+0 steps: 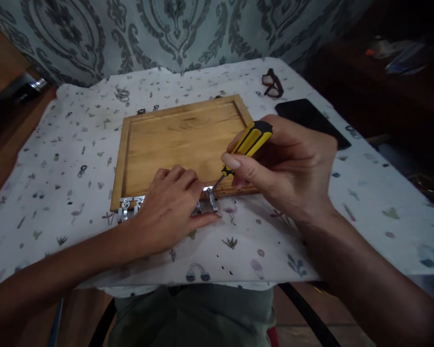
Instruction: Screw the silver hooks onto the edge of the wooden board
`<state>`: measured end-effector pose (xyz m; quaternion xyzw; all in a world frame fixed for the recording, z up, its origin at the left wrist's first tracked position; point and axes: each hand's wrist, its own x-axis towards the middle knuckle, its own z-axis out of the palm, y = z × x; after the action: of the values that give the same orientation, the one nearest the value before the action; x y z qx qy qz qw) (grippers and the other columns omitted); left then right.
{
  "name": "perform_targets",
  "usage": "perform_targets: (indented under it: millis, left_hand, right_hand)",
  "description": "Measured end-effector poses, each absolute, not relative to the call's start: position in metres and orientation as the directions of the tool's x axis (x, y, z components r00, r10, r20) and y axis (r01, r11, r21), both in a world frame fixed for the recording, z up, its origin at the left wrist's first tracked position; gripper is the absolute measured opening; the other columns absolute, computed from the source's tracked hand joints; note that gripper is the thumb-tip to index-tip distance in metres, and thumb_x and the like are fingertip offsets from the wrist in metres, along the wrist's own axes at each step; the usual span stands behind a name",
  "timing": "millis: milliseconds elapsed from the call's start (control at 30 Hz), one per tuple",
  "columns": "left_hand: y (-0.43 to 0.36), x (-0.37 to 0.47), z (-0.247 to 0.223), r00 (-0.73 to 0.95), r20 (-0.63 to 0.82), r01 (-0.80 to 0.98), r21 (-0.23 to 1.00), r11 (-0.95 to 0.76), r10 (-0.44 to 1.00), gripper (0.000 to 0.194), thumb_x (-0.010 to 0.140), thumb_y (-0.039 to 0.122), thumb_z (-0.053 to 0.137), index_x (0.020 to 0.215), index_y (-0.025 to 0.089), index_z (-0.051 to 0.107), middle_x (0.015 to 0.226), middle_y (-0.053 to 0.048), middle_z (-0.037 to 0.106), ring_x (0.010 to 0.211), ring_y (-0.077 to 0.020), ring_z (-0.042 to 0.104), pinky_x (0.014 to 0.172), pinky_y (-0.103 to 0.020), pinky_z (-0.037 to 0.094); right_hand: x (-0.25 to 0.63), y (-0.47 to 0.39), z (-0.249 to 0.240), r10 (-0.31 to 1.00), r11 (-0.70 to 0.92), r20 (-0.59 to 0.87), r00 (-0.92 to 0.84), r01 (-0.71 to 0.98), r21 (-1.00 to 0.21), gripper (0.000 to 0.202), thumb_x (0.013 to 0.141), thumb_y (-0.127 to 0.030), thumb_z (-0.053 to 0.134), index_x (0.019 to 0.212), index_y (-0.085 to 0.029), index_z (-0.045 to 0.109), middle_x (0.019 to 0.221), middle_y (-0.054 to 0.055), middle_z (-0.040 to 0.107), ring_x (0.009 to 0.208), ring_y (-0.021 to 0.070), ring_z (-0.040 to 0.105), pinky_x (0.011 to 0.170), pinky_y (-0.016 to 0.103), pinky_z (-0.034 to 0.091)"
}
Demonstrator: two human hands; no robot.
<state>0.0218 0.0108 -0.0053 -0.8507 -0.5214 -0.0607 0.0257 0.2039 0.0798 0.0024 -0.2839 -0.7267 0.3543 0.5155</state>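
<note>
The screwdriver (249,142), clenched in the right hand (289,166), angles its tip onto a hook (211,198) at the board's (181,140) near edge on the counter (311,226); the left hand (169,212) lies flat, fingers pressing, steadying the board. Glasses (273,84) and phone (311,120) lie behind.

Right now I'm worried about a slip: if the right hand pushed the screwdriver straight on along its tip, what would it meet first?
The right hand angles the screwdriver down-left, so its tip would first meet the metal hook bracket on the wooden board's near edge. The left hand's fingers probably come just beyond; depth is unclear.
</note>
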Motion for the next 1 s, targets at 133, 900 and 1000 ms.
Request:
perform_targets:
  millis: [133, 900, 1000]
  left_hand:
    - [0.0119, 0.0235, -0.0065, 0.434, 0.135, 0.897, 0.032, -0.441, 0.891, 0.051, 0.087, 0.064, 0.06, 0.095, 0.014, 0.068, 0.095, -0.008, 0.066, 0.098, -0.0297, 0.059, 0.08, -0.044, 0.045]
    - [0.0134, 0.0271, -0.0006, 0.371, 0.023, 0.913, 0.174, -0.369, 0.928, 0.041, 0.085, 0.056, 0.068, 0.093, 0.016, 0.07, 0.095, -0.007, 0.065, 0.099, -0.0283, 0.059, 0.081, -0.042, 0.042]
    - [0.0134, 0.0273, -0.0008, 0.371, 0.023, 0.91, 0.19, -0.368, 0.928, 0.04, 0.086, 0.055, 0.068, 0.094, 0.016, 0.071, 0.095, -0.007, 0.065, 0.098, -0.0275, 0.058, 0.081, -0.041, 0.041]
  right_hand:
    - [0.2035, 0.0771, 0.0043, 0.791, 0.574, 0.532, -0.302, 0.064, -0.817, 0.028, 0.073, -0.044, 0.085, 0.068, -0.027, 0.064, 0.064, -0.004, 0.06, 0.048, 0.0134, 0.052, 0.042, 0.033, 0.039]
    - [0.1976, 0.08, 0.0038, 0.729, 0.623, 0.623, -0.282, -0.102, -0.775, 0.015, 0.075, -0.02, 0.084, 0.072, -0.021, 0.069, 0.067, -0.002, 0.063, 0.039, 0.0087, 0.054, 0.03, 0.023, 0.039]
    - [0.1965, 0.0814, 0.0024, 0.718, 0.643, 0.646, -0.26, -0.109, -0.758, 0.011, 0.078, -0.021, 0.081, 0.074, -0.022, 0.071, 0.064, -0.003, 0.064, 0.037, 0.0082, 0.053, 0.029, 0.022, 0.039]
